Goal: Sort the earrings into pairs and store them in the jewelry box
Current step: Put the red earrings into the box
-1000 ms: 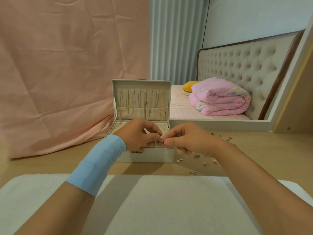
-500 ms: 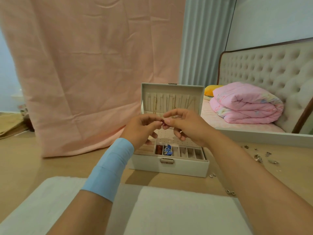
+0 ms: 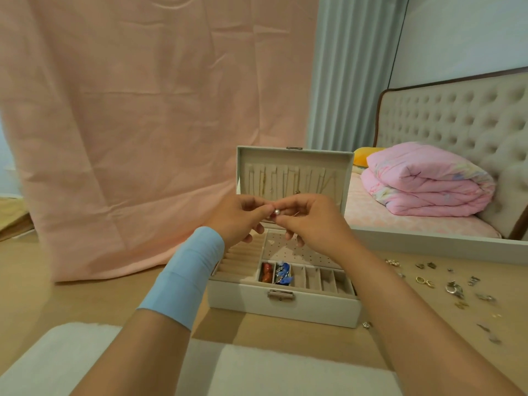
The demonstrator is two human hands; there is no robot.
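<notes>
An open white jewelry box [image 3: 285,305] stands on the wooden table, its lid upright with thin chains hanging inside. Two front compartments hold red pieces [image 3: 266,272] and blue pieces [image 3: 283,273]. Above the box, my left hand [image 3: 241,217] and my right hand [image 3: 307,220] meet fingertip to fingertip and together pinch a small round silvery earring [image 3: 276,213]. Several loose earrings [image 3: 451,287] lie scattered on the table to the right of the box. One more small earring [image 3: 366,324] lies by the box's front right corner.
A white fluffy mat [image 3: 200,367] covers the near table edge. A pink sheet [image 3: 143,124] hangs behind on the left. A mirror frame [image 3: 428,242] runs along the back right, showing a bed with a folded pink quilt [image 3: 428,181].
My hands lifted from the box tray to above it, holding the small earring between them. The view shifted left and down, so the box interior and right-hand earrings now show.
</notes>
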